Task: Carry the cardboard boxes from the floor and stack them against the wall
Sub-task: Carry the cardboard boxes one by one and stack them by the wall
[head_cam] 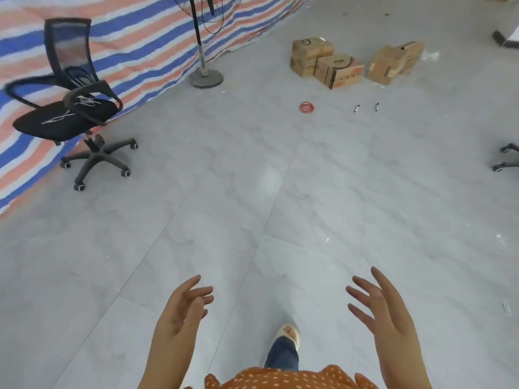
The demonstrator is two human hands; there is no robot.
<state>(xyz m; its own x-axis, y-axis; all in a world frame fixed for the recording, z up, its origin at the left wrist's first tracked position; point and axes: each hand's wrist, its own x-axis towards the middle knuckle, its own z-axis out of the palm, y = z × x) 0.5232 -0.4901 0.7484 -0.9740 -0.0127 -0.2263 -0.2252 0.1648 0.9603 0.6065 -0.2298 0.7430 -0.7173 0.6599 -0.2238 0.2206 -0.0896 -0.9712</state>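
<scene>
Grey tiled floor (252, 169), striped tarp (134, 37) along the upper left, office chair (70, 108) beside it. Three cardboard boxes (337, 70) sit upper right on the floor. Left hand (182, 313) and right hand (382, 310) at the bottom, fingers spread, holding nothing.

Stripes, grey tiles and brown cardboard

At ten o'clock a tarp (134, 37) striped blue, orange and white backs a black chair (67, 108); the floor (252, 192) is pale grey marbled; brown cardboard boxes (337, 68) and a red coil (307, 107) sit at one o'clock; an orange white-dotted shirt (280, 379) shows at six.
</scene>
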